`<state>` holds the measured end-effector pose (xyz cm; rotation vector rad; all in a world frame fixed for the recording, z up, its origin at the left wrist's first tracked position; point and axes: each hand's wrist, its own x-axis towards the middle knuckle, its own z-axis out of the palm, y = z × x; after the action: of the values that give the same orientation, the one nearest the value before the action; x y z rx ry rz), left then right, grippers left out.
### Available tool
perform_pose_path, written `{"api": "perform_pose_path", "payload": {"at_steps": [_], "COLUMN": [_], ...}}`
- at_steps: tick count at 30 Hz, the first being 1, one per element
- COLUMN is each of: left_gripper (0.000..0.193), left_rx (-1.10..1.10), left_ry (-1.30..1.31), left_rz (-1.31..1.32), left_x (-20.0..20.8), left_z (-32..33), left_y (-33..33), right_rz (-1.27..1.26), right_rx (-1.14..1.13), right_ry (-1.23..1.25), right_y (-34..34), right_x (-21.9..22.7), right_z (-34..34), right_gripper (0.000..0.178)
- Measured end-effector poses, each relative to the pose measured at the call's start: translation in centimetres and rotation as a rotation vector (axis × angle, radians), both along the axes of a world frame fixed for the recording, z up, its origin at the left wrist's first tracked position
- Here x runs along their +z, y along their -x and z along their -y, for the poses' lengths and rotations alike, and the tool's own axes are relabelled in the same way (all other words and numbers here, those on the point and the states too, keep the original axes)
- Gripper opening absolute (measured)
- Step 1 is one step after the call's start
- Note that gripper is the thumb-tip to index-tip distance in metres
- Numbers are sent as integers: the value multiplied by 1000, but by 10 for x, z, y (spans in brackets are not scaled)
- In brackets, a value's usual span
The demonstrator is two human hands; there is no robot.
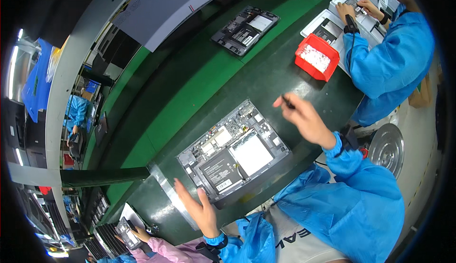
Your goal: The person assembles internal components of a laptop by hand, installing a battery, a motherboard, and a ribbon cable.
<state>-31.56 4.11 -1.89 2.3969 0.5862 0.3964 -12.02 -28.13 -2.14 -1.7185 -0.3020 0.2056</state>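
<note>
An opened laptop base (254, 165) lies on the green bench in front of me, turned at a slant. Its circuit board, a black battery (219, 172) with a white label and a large white panel (251, 153) are exposed. Off its near left corner, my left hand (200, 211) is open, fingers stretched and thumb apart, holding nothing. To the right of the laptop, my right hand (306, 120) is raised, its fingers closed around a small black object (287, 102) whose kind I cannot make out. Neither hand touches the laptop.
A red bin (323, 73) of small white pieces stands at the far right, near a co-worker in blue (396, 59) handling parts in white trays. Another laptop base (245, 29) rests on the green conveyor (156, 120). At lower left, a person in pink sleeves (166, 249) holds a device.
</note>
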Motion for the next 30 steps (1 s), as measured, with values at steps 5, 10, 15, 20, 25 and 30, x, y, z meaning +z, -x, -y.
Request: {"api": "perform_pose_path", "payload": {"at_steps": [5, 10, 15, 20, 25, 30], "left_gripper": [95, 76, 48, 48, 43, 42], "left_rx": [-81, 130, 291, 99, 108, 259], "left_ry": [85, 318, 641, 820, 808, 376], "left_rz": [90, 374, 648, 638, 677, 469], "left_x": [-28, -29, 20, 51, -17, -80], "left_z": [27, 68, 45, -54, -165, -259], "left_y": [19, 14, -10, -88, -208, -289], "right_rz": [212, 166, 70, 23, 50, 45], "right_rx": [-131, -175, -4, -47, -237, -304], "right_ry": [94, -2, -123, -348, -382, -271], "right_y": [60, 65, 60, 50, 36, 37], "right_x": [-14, -17, -10, -10, -35, -73], "right_z": [-30, -26, -20, -16, -5, 7], "right_gripper": [47, 47, 43, 33, 26, 24]}}
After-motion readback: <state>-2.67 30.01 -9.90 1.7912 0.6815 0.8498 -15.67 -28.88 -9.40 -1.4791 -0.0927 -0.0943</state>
